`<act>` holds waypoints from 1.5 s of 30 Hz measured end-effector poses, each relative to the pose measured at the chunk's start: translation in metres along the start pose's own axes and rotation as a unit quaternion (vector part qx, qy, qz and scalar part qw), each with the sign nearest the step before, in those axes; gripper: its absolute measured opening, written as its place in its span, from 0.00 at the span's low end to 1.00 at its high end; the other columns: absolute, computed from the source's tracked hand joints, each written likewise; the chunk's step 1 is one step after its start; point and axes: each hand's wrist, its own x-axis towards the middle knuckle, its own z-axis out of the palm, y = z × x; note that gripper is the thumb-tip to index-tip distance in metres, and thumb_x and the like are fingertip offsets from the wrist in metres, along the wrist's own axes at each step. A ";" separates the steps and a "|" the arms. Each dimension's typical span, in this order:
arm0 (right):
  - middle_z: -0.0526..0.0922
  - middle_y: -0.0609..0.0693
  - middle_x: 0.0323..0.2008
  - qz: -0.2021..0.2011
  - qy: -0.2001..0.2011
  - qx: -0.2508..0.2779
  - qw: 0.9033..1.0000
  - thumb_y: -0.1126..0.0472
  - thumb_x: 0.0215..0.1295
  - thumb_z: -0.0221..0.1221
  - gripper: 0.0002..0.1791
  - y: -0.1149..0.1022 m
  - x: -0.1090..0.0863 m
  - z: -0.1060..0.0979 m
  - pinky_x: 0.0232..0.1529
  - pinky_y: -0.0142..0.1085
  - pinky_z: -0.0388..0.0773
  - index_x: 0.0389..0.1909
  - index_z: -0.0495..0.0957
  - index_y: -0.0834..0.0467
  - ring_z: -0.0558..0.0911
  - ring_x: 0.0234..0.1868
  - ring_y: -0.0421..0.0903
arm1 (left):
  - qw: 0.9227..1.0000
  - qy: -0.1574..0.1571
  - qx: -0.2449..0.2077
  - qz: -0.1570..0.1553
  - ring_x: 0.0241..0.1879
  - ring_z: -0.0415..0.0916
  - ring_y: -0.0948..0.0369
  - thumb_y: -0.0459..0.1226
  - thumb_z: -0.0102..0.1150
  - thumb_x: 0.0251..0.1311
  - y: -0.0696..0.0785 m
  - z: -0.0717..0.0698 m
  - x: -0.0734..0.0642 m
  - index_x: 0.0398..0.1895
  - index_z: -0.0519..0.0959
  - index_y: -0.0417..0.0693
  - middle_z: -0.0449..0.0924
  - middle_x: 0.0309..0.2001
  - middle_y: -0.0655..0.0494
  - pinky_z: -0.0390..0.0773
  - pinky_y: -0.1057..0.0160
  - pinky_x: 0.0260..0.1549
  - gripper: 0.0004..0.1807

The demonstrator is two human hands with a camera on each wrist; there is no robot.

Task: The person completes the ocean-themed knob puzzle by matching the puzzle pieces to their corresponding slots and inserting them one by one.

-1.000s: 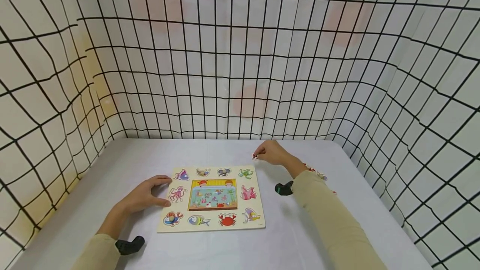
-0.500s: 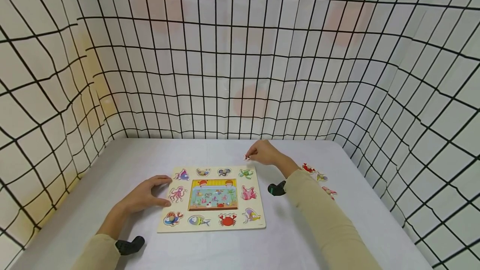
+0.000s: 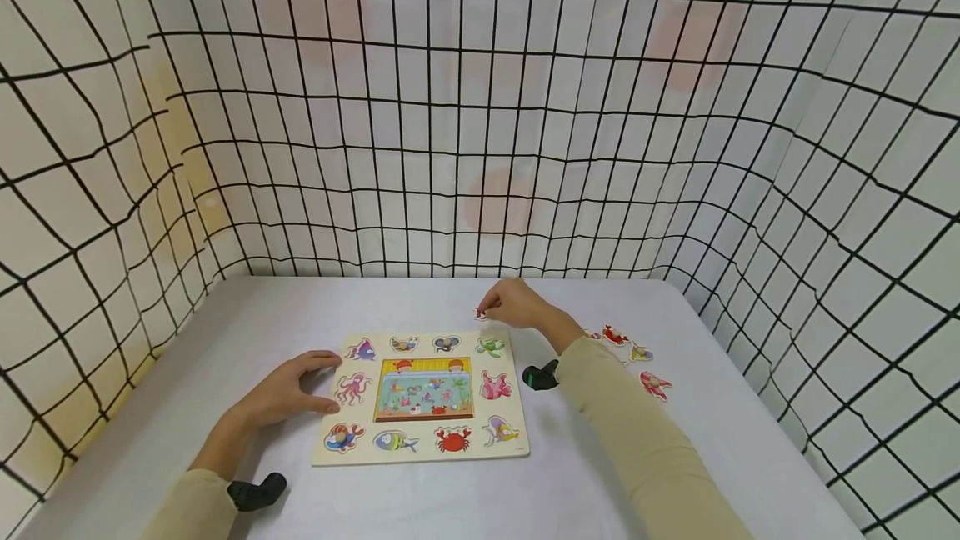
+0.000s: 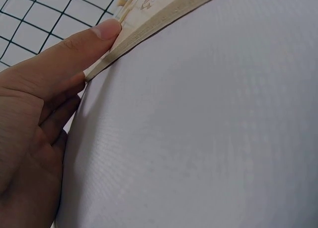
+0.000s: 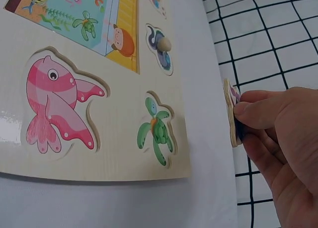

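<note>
Right hand (image 3: 517, 305) pinches a small puzzle piece (image 5: 229, 109) just past the far edge of the board (image 3: 427, 445), near its far right corner. Left hand (image 3: 288, 388), fingers spread, touches the left edge. Best: brace board, level piece, align outline before pressing.

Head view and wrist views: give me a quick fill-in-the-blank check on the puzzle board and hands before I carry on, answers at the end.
1. While the right hand pinches a puzzle piece, the left hand touches the puzzle board at its ____ edge.
2. The turtle picture in the board's far right corner is mostly ____.
3. Just right of the striped fish in the board's near row is a red ____.
4. Loose pieces lie to the ____ of the board.

Missing words: left; green; crab; right.
</note>
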 end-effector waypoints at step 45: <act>0.88 0.45 0.38 -0.048 -0.037 -0.023 0.998 0.65 0.72 0.63 0.08 -0.046 0.024 0.021 0.45 0.34 0.81 0.44 0.90 0.58 0.83 0.40 0.40 | 1.000 -0.001 -0.002 -0.006 0.73 0.57 0.33 0.48 0.83 0.46 0.000 -0.001 0.001 0.67 0.76 0.38 0.67 0.71 0.34 0.57 0.30 0.68 0.45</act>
